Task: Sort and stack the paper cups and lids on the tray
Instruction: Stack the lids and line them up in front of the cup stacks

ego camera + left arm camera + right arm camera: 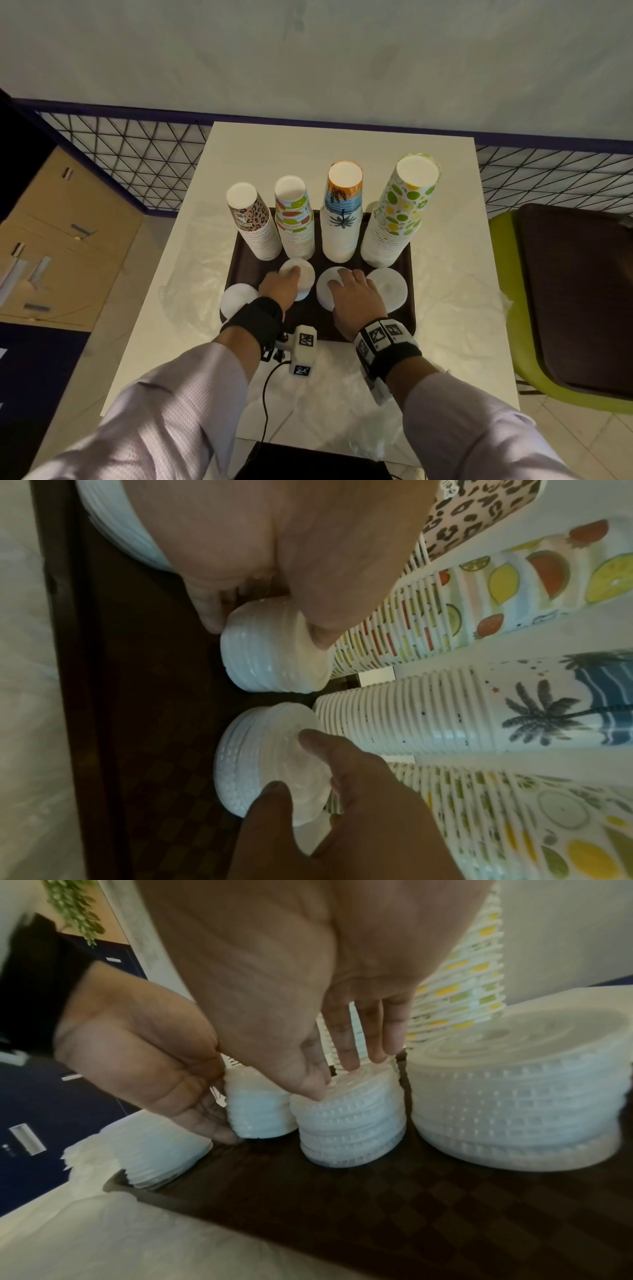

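Note:
A dark brown tray (308,325) holds four upside-down cup stacks: leopard print (255,222), fruit print (296,222), palm print (342,212) and lime print (400,212). Four white lid stacks stand in front of them. My left hand (291,274) grips the second lid stack (274,664), thumb and fingers curled round its sides. My right hand (342,281) rests with straight fingers on top of the third lid stack (352,1123), thumb at its rim. The far-left lid stack (238,298) and the wide right lid stack (390,289) stand untouched.
The tray sits on a white table (342,147) with crumpled clear plastic (445,308) spread around it. A green chair (507,308) carrying another dark tray (575,291) stands to the right. A wire mesh fence (137,161) runs behind, and cardboard boxes (61,240) sit at the left.

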